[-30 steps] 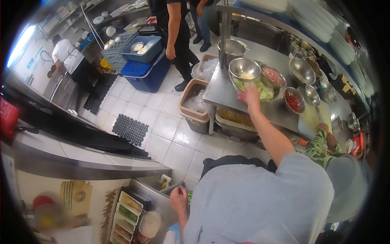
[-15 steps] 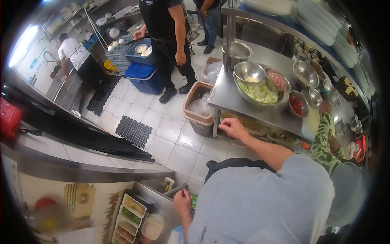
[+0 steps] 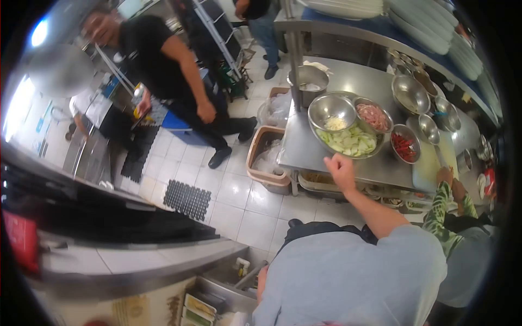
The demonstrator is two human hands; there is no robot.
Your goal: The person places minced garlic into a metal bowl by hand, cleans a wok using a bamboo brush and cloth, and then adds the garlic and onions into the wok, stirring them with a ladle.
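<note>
My right hand is closed in a loose fist at the front edge of the steel table, with nothing showing in it. Just beyond it sits a large bowl of chopped pale green vegetable. A smaller steel bowl with chopped white bits and a bowl of sliced pink meat rest on its rim. To the right is a bowl of red chillies. Only a sliver of my left hand shows beside the grey shirt, near the sink; its fingers are hidden.
A bin stands at the table's left end. A person in black is on the tiled floor at the left. A co-worker's hands are at the cutting board on the right. Plates are stacked on the shelf above.
My right hand left the vegetable bowl, drew back, then rose to the table edge. My left hand has become mostly hidden. The person in black has moved left and turned this way.
</note>
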